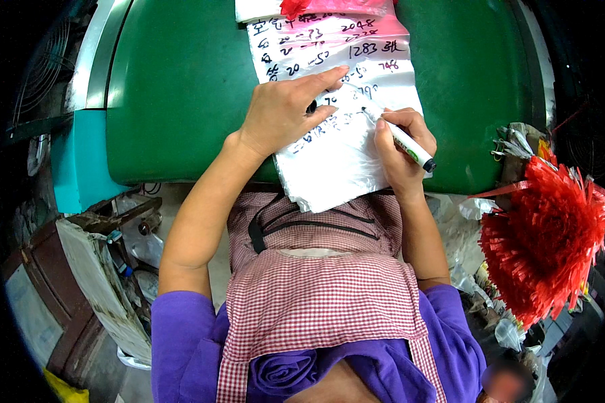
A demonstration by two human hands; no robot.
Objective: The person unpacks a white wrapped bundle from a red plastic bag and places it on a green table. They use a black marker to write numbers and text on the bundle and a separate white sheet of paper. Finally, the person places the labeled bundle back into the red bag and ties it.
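A stack of thin white plastic bags (336,178) with rows of black handwriting lies on the green surface. My right hand (403,144) grips a white marker (408,146) with a black rear end, its tip at the lower rows of writing. My left hand (275,111) rests on the stack to the left of the marker, index finger and thumb stretched over the writing. A small black marker cap (311,106) shows in the crook of this hand; the curled fingers behind it are hidden.
The green padded surface (175,87) has metal edges at both sides, with a turquoise panel (81,161) at left. A bunch of red plastic strips (544,242) hangs at right. Pink-and-white sheeting (363,7) lies at the far end. Clutter surrounds the floor.
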